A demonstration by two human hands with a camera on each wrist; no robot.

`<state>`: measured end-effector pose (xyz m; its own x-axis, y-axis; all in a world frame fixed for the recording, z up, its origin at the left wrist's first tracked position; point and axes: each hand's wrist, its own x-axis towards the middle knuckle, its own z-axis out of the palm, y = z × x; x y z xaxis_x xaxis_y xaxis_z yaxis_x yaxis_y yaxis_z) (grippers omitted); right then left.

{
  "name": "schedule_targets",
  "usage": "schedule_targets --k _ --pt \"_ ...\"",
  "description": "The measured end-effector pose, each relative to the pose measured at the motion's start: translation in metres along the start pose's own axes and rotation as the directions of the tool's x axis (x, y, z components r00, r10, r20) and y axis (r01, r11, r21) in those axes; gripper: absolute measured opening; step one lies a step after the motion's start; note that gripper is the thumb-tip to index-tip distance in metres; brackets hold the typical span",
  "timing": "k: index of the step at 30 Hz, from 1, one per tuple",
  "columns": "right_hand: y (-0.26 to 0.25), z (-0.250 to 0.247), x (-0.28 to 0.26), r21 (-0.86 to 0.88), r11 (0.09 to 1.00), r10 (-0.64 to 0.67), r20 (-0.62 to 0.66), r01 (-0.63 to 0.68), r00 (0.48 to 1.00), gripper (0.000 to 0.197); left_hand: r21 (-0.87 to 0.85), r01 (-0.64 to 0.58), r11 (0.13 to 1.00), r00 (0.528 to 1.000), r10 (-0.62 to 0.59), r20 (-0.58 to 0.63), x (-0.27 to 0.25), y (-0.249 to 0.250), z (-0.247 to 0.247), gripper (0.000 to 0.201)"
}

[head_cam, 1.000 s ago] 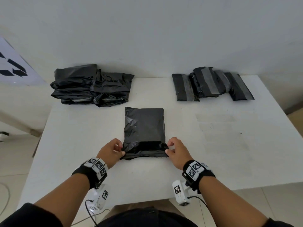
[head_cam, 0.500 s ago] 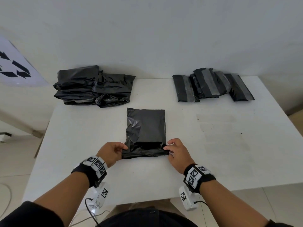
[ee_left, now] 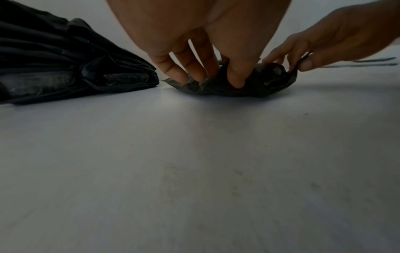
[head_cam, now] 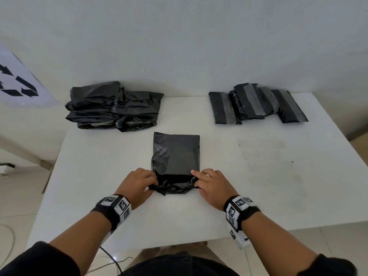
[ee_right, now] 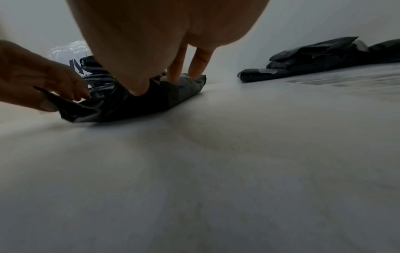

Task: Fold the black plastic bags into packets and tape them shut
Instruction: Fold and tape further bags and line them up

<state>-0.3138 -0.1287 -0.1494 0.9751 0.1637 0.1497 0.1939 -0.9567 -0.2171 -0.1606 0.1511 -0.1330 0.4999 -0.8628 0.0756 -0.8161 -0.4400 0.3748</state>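
1. White surface point(head_cam: 278, 196) against a plain white wall; a sign with black arrows sits off its far-left side.
2. Black plastic bag point(head_cam: 176, 154) lies flat mid-surface, long axis running away from the person, near end rolled/folded up into a crumpled band.
3. Left hand point(head_cam: 137, 185) pinches the left end of that rolled band: thumb under, fingers point(ee_left: 190, 68) curled down onto the plastic.
4. Right hand point(head_cam: 212, 185) pinches the right end: thumb tucked into the fold, fingers point(ee_right: 198, 65) pressing down on top of the bag.
5. Both wrists carry black straps with printed marker tags; cameras hang under them.
6. Pile of loose black bags point(head_cam: 113, 106) at far left of the surface, well apart from the one being worked.
7. Finished packets point(head_cam: 256, 105) at far right, overlapping in a row, each with a grey tape strip along its length.
8. Scuffed, marked patch on the surface to the right of the bag.
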Motion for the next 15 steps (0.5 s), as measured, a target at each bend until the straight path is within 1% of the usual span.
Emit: schedule_targets --k 1,2,3,4,5,6,7,9,11,13,15 --pt "0.000 0.000 0.001 0.034 0.999 0.016 0.007 -0.016 1.000 0.024 0.012 0.004 1.000 1.000 -0.004 0.011 0.002 0.000 0.000 0.023" --pt "-0.001 0.001 0.002 0.076 0.996 0.040 0.012 -0.041 0.999 0.025 -0.008 0.045 0.999 0.999 -0.045 0.015 0.002 0.000 0.002 0.018" --pt "-0.001 0.000 0.004 0.127 0.989 0.075 0.018 -0.077 0.997 0.025 -0.061 0.124 0.990 0.992 -0.123 0.015 0.003 0.002 0.002 0.013" --pt "-0.002 0.000 0.005 0.183 0.976 0.117 0.020 -0.119 0.993 0.025 -0.133 0.225 0.965 0.974 -0.225 0.021 0.003 0.003 0.003 0.008" --pt "-0.003 0.000 0.006 0.243 0.957 0.159 0.021 -0.159 0.987 0.025 -0.196 0.319 0.927 0.947 -0.319 0.031 0.004 0.003 0.003 0.004" --pt "-0.003 0.000 0.007 0.297 0.936 0.193 0.020 -0.190 0.981 0.025 -0.237 0.381 0.893 0.923 -0.383 0.040 0.006 0.004 0.003 0.003" --pt "-0.004 0.001 0.008 0.338 0.917 0.220 0.015 -0.212 0.975 0.024 -0.260 0.418 0.870 0.906 -0.420 0.054 0.008 0.005 0.004 0.005" --pt "-0.005 0.001 0.010 0.389 0.890 0.257 -0.001 -0.236 0.966 0.024 -0.283 0.451 0.846 0.890 -0.448 0.078 0.012 0.007 0.005 0.009" --pt "-0.006 0.002 0.014 0.432 0.860 0.308 -0.014 -0.273 0.951 0.026 -0.312 0.483 0.818 0.872 -0.481 0.091 0.014 0.007 0.006 0.008" --pt "-0.005 0.001 0.017 0.489 0.801 0.398 -0.005 -0.345 0.917 0.026 -0.328 0.527 0.784 0.844 -0.528 0.094 0.015 0.004 0.007 0.007" --pt "-0.003 0.004 0.019 0.567 0.711 0.510 -0.007 -0.416 0.860 0.023 -0.324 0.562 0.761 0.821 -0.560 0.109 0.016 0.003 0.008 0.008"
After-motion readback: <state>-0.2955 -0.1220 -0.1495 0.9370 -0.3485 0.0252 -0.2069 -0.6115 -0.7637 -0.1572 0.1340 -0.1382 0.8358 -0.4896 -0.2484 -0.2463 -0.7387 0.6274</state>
